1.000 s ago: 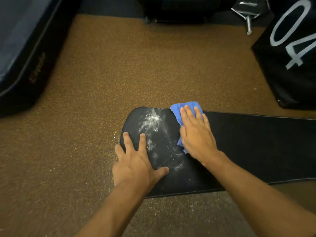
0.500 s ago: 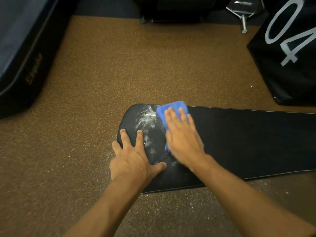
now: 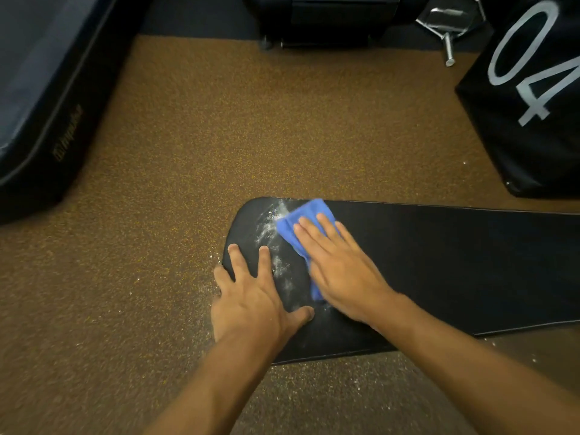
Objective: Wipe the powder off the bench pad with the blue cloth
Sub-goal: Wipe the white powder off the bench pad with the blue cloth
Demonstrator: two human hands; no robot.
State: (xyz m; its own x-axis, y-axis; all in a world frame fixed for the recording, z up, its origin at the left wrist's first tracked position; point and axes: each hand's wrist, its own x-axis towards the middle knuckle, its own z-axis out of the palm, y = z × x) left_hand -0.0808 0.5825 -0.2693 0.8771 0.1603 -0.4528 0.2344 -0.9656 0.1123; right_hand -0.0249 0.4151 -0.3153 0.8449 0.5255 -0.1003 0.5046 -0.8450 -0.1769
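Observation:
A long black bench pad [image 3: 455, 265] lies flat on the speckled brown floor, its rounded end at the left. White powder [image 3: 270, 227] is smeared over that end. My right hand [image 3: 339, 265] presses flat on a folded blue cloth [image 3: 301, 215] that covers the right part of the powder patch. Only the cloth's top and left edge show around the fingers. My left hand [image 3: 254, 296] lies flat on the pad's rounded end, fingers spread, its thumb just left of the cloth.
A dark padded mat [image 3: 40, 98] lies at the far left. At the right stands a black block [image 3: 530, 98] marked 04. Dark equipment [image 3: 323, 20] and a metal part [image 3: 448, 23] sit at the back. Powder specks dot the floor [image 3: 201, 277] beside the pad.
My right hand has slid the blue cloth leftward across the pad, over more of the powder patch. The left hand has stayed pressed on the pad's end.

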